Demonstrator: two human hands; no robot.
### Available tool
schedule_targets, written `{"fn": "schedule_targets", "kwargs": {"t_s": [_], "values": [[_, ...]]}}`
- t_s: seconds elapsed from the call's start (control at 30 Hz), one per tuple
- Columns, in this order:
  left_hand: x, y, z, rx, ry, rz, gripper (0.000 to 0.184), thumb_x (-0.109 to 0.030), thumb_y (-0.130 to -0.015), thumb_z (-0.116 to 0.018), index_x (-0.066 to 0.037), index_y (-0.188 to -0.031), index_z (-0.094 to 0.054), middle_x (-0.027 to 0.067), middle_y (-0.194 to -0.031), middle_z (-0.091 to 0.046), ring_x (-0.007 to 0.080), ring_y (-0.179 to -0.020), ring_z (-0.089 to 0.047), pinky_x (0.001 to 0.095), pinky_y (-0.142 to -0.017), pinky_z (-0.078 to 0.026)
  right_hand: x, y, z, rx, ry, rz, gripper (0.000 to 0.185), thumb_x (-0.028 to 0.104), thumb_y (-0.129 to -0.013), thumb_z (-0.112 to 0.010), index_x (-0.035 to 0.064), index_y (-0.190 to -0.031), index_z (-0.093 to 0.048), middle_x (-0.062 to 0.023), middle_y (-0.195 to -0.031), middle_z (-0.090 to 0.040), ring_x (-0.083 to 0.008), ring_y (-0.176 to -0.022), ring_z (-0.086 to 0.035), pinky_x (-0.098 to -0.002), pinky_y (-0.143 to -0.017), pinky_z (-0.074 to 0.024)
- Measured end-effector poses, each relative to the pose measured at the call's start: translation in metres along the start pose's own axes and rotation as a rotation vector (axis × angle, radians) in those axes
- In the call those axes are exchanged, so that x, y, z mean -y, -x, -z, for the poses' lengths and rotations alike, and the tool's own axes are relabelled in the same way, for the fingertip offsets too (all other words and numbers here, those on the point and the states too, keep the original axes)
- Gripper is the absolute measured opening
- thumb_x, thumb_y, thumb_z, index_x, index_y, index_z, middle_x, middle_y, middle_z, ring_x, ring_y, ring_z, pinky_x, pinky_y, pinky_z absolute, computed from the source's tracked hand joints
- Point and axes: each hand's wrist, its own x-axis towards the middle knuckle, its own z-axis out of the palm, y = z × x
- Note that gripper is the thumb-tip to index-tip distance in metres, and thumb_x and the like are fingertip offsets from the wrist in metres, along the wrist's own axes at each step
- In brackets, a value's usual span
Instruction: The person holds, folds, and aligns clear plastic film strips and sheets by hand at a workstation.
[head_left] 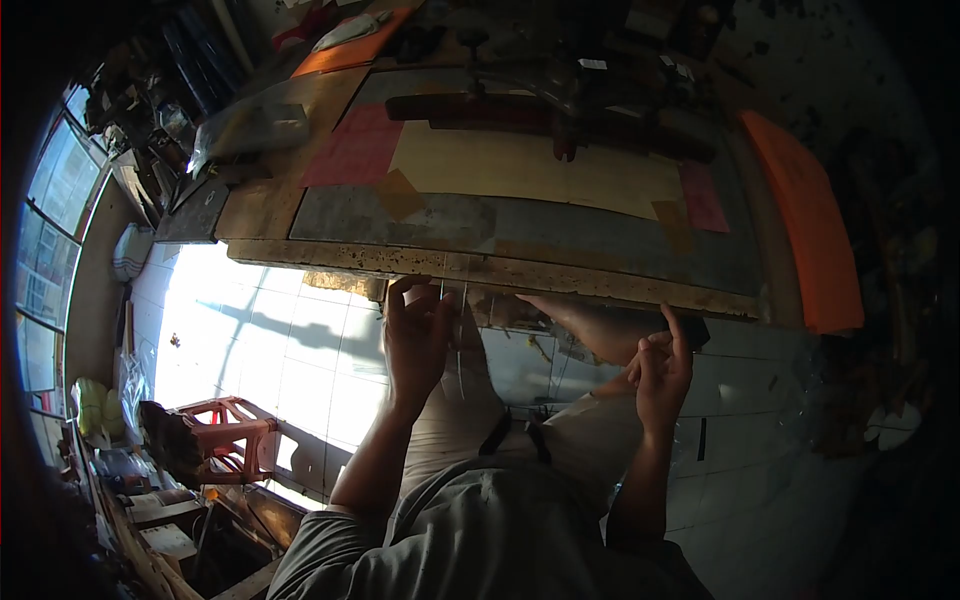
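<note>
Just below the front edge of a long, worn brown wooden table rail [560, 278], the fingers of the left hand [413, 335] are bending inward, the index finger arching up at the wood and the thumb lying close to it; whether they are pinching anything I cannot tell. Right by that thumb, thin pale thread-like strands [461, 350] are hanging down in front of the rail (so fine that their upper ends are hard to follow). The right hand [660, 380], well apart from the left, is pointing its index finger up near the rail's lower side, while its thumb and other fingers are folding close together; what, if anything, they are gripping I cannot tell.

Between and below the hands, a person in a dark grey shirt [490, 540] and light beige legwear [450, 440] is sitting at the table. Behind the rail, a flat pale yellow rectangular sheet [520, 178] is lying on the tabletop, with a pinkish-red sheet [355, 145] adjoining its left end. Across the far side, a long dark bar [480, 112] is stretching over the sheets. At the table's right end, a bright orange flat panel [805, 220] is lying; farther out on the left, a red openwork plastic stool [235, 437] is standing on pale floor tiles [310, 340].
</note>
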Motion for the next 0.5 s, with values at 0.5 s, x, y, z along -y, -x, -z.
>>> {"fn": "schedule_targets", "kwargs": {"t_s": [0.5], "values": [[-0.022,-0.017,0.016,0.174,-0.555,-0.228,0.041,-0.013,-0.097,-0.067,-0.012,-0.137,-0.064,0.0039,-0.067,-0.062,0.0073,-0.057,-0.053,0.0281,-0.057,-0.048,0.001,-0.022,0.009,0.146,0.320,0.161,0.056,0.005,-0.081,-0.072,0.0013,-0.136,-0.062,-0.0004,-0.058,-0.047,-0.0121,-0.052,-0.046,-0.0298,-0.058,-0.0390]]}}
